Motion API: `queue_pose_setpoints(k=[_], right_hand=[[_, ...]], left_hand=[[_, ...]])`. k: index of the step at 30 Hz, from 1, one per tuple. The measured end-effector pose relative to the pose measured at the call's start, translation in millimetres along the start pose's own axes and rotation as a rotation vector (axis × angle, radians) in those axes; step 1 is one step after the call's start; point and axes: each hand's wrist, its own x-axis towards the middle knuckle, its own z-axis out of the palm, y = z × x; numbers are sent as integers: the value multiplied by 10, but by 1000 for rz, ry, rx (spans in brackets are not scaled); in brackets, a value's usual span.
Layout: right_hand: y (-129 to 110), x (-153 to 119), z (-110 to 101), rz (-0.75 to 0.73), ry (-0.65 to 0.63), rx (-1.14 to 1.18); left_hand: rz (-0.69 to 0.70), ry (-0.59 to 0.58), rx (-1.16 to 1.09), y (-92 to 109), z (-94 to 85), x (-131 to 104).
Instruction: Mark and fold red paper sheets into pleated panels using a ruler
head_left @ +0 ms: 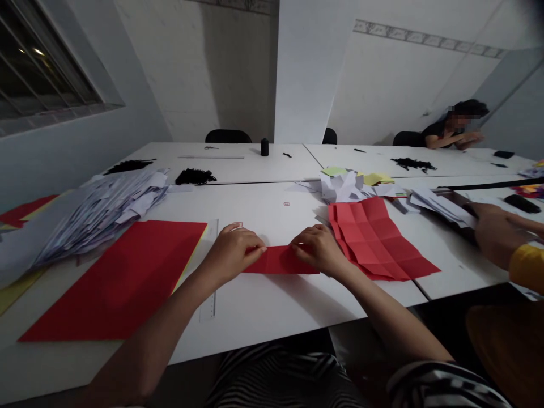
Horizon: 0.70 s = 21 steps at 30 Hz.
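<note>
A folded strip of red paper (278, 260) lies crosswise before me, near the table's front edge. My left hand (232, 252) pinches its upper left part between thumb and fingers. At its upper right, my right hand (318, 249) grips the paper with the fingers closed. Just right of my right hand lies a pile of creased red sheets (378, 238). To the left is a stack of flat red sheets (127, 277) with a yellow edge showing. A clear ruler (208, 303) is partly hidden under my left forearm.
White paper strips (114, 204) are heaped at the left, paper scraps (346, 184) behind the creased sheets. Black thread bundles (196, 176) and a black spool (264, 147) stand farther back. Another person's hand (493, 232) is at the right; a person (454, 127) sits at the far right.
</note>
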Motion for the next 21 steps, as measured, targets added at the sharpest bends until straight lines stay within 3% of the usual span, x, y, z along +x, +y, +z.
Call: queue_pose_setpoints(k=[4, 10, 15, 21], right_hand=[[265, -97, -101, 100, 46, -25], [601, -355, -180, 366, 174, 176], [522, -381, 192, 528, 79, 626], [164, -160, 755, 689, -149, 1305]], left_hand=[[-84, 27, -25, -147, -111, -90], [-441, 201, -359, -402, -247, -141], [-611, 326, -726, -507, -237, -132], [-768, 466, -1216, -587, -95, -198]])
